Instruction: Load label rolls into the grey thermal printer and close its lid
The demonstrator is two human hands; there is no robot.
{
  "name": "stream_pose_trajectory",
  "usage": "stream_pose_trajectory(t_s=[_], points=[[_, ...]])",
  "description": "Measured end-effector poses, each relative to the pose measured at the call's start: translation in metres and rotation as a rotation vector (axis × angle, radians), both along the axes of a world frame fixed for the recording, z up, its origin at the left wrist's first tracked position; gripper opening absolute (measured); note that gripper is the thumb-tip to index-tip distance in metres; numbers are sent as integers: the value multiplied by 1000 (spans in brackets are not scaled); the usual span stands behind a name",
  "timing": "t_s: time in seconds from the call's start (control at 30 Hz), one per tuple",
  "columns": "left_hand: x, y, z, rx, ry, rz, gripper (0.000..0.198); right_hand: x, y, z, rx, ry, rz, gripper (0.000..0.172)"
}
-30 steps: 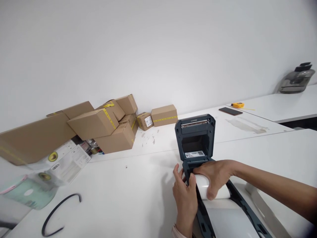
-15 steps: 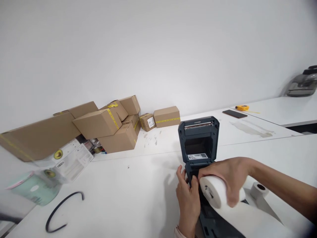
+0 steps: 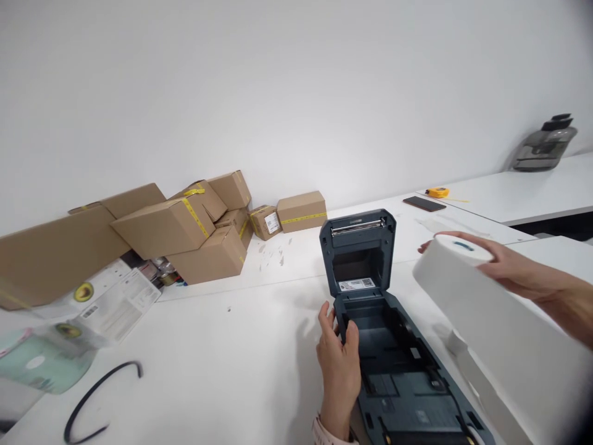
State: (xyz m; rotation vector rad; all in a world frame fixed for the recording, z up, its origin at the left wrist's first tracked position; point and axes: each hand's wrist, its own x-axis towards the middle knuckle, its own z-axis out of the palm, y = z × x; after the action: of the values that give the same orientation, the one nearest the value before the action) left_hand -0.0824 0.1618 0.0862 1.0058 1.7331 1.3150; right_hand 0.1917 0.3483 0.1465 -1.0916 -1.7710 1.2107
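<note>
A dark grey label printer (image 3: 393,371) lies open on the white table (image 3: 222,364), its lid (image 3: 356,253) standing upright and its roll bay bare. My left hand (image 3: 339,364) grips the printer's left edge near the hinge, thumb inside the bay. My right hand (image 3: 504,266) holds a white label roll (image 3: 451,269) lifted up and to the right of the printer. A long white strip of labels (image 3: 519,352) trails from the roll toward the lower right.
Several taped cardboard boxes (image 3: 185,228) are stacked against the wall at the left. Bagged label rolls (image 3: 50,352) and a black cable (image 3: 97,395) lie at the lower left. A phone (image 3: 424,203) and yellow tape measure (image 3: 437,192) sit farther back; a machine (image 3: 542,145) stands at the far right.
My right hand has lifted the white roll out of the printer bay and carried it up and to the right. My left hand stays on the printer's left edge.
</note>
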Motion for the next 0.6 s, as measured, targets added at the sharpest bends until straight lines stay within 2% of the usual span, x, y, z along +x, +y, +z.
stream_pose_trajectory(t_s=[0.07,0.1,0.17,0.27,0.37,0.5,0.6], points=[[0,0,0,-9,-13,-5,66,-8,12,-14,-124,54,17,81],[0,0,1,-15,-14,-7,66,-12,17,-22,-140,28,-23,80],[0,0,2,-27,-11,-7,65,-22,27,-39,-127,-19,-106,79],[0,1,4,-40,-5,-2,66,-33,37,-63,-126,-68,-158,80],[0,2,4,-52,7,3,67,-35,43,-78,-119,-114,-200,85],[-1,2,3,-65,5,-6,68,-18,36,-89,-106,-149,-233,90],[-1,3,3,-53,-1,-5,66,16,14,-99,-107,-150,-268,76]])
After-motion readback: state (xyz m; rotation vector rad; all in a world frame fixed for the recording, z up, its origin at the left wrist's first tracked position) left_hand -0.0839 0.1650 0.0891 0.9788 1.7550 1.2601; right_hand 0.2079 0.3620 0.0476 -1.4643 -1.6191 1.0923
